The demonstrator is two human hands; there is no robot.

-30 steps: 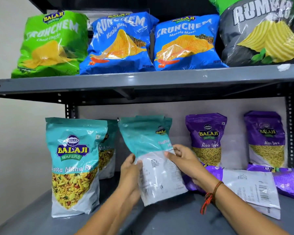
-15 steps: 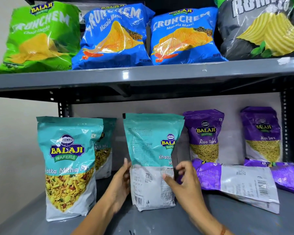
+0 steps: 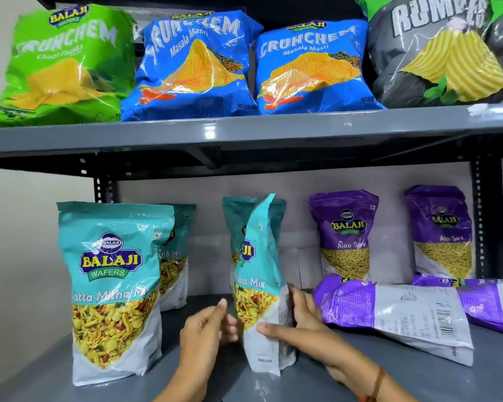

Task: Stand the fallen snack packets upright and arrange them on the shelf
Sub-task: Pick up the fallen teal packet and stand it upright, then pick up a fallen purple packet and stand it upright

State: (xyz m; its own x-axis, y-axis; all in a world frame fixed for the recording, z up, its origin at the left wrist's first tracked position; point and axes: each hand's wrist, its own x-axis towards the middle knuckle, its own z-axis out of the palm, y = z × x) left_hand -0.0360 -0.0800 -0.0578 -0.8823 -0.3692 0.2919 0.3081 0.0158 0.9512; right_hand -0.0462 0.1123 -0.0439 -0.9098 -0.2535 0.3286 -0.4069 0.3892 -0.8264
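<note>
A teal Khatta Mitha Mix packet [image 3: 257, 288] stands upright on the lower shelf [image 3: 360, 378], turned edge-on with its front half showing. My right hand [image 3: 299, 323] grips its lower right side, thumb across the white base. My left hand [image 3: 208, 329] is just left of it, fingers loosely curled, touching or nearly touching the packet's edge. Another teal packet [image 3: 238, 216] stands right behind it. Two purple Aloo Sev packets lie flat at the right, one [image 3: 395, 311] near my right hand, the other [image 3: 488, 303] farther right.
Two teal packets stand at the left, a front one [image 3: 112, 288] and one behind [image 3: 174, 256]. Two purple Aloo Sev packets [image 3: 344, 233] [image 3: 440, 230] stand at the back right. The upper shelf [image 3: 244, 132] holds green, blue and grey chip bags.
The held teal packet has been rotated from back-facing toward front-facing and now stands edge-on. My left hand has come off its left side.
</note>
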